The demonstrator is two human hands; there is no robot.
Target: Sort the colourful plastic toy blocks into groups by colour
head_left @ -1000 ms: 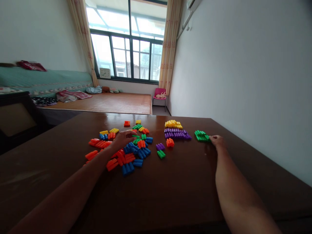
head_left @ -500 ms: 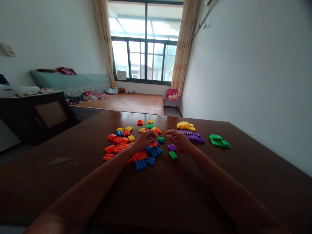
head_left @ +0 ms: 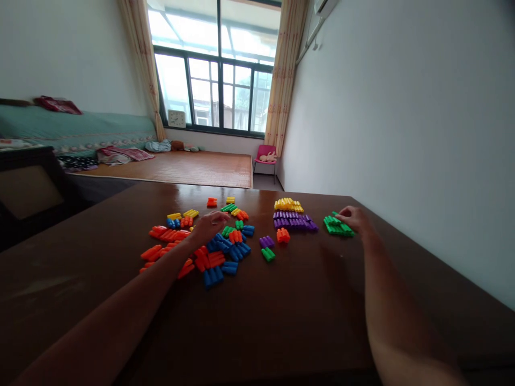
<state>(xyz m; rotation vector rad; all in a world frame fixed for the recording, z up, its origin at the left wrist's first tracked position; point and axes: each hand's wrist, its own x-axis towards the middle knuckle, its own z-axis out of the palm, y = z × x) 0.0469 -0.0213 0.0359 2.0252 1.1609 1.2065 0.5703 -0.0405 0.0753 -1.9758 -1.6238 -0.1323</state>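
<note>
My right hand (head_left: 353, 219) is at the far right of the table, its fingers pinched on a green plastic block at the edge of a green block pile (head_left: 338, 228). My left hand (head_left: 210, 226) hovers over a loose spread of ribbed blocks, with fingers loosely curved and nothing visible in them. Around it lie orange blocks (head_left: 209, 259), blue blocks (head_left: 240, 251), green blocks (head_left: 229, 231) and yellow blocks (head_left: 191, 213). My left hand and forearm hide part of this spread.
Between the hands lie a purple block (head_left: 266, 242), a green block (head_left: 268, 254) and an orange block (head_left: 282, 235). Behind them are rows of purple blocks (head_left: 295, 221) and yellow blocks (head_left: 288, 205). The brown table (head_left: 281, 316) runs alongside a white wall.
My right hand has moved from the middle of the table rightward to the green pile, uncovering the orange block. My left hand stays over the loose blocks. The view has turned right.
</note>
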